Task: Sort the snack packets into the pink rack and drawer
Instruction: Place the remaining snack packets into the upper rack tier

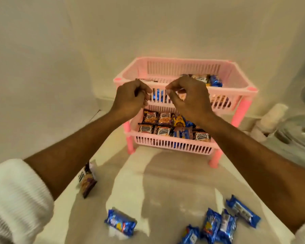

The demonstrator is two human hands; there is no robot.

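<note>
Both hands raised in front of the pink rack [236,95], at its upper basket. Left hand [130,99] has fingers curled inward; right hand [188,99] has thumb and fingers drawn together as if pinching. Cannot tell whether either holds a packet: nothing shows plainly between the fingers, and the frame is blurred there.

Judgement on the step: hands appear to be placing or arranging packets in the upper basket. To do it well, lay each packet flat beside its like, clear of the basket wall, and let go only once it rests on the basket floor, so rows stay tidy.

Containers:
- Upper basket: a few packets at the back right, including a blue biscuit packet [216,81]; more visible through the front slats.
- Lower basket [173,143]: nearly full, with rows of peanut packets [149,117] and some blue ones among them.
- No drawer can be made out.

Still unsorted on the desk [165,182]: one peanut packet [86,178] near the left forearm, one blue packet [121,221] at front centre, and a cluster of blue packets [224,224] at front right. Task judged partly done.
</note>
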